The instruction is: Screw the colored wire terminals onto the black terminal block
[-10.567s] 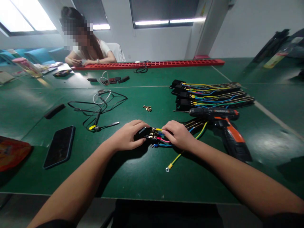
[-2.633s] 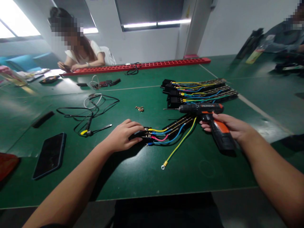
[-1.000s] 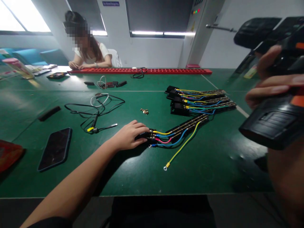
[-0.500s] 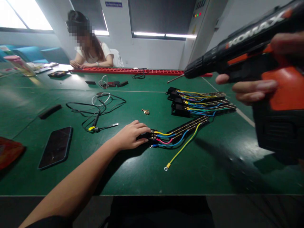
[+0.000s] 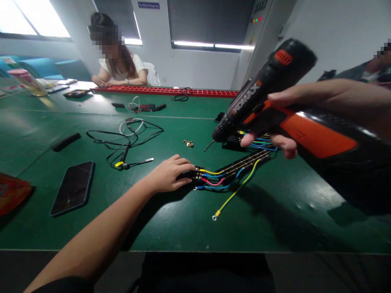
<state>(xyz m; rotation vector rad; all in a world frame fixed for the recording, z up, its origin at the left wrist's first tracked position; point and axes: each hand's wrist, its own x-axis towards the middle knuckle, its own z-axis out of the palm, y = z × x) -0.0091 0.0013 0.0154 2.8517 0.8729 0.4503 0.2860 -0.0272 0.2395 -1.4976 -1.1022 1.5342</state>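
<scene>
My left hand point(image 5: 171, 174) is closed around the black terminal block point(image 5: 198, 176) on the green table. Yellow, blue and pink wires run from this block to a dark strip point(image 5: 244, 163). One green-yellow wire point(image 5: 235, 193) lies loose, its ring terminal point(image 5: 214, 217) on the tabletop. In my right hand point(image 5: 336, 99) I grip a black and orange cordless drill point(image 5: 320, 132), tilted so its bit point(image 5: 209, 145) points down and left, above the table. A small pile of brass-coloured screws point(image 5: 189, 143) lies left of the bit tip.
Behind the drill lie more wired blocks point(image 5: 230, 142), partly hidden. At left are a phone point(image 5: 73, 188), tangled cables point(image 5: 131, 138), a black bar point(image 5: 66, 141) and a red packet point(image 5: 14, 193). A person point(image 5: 119, 61) sits across the table beyond a red grid strip point(image 5: 171, 92); another person is partly visible at right.
My right hand has swung the drill left and down, bringing its bit close to the screws. My left hand has stayed on the terminal block.
</scene>
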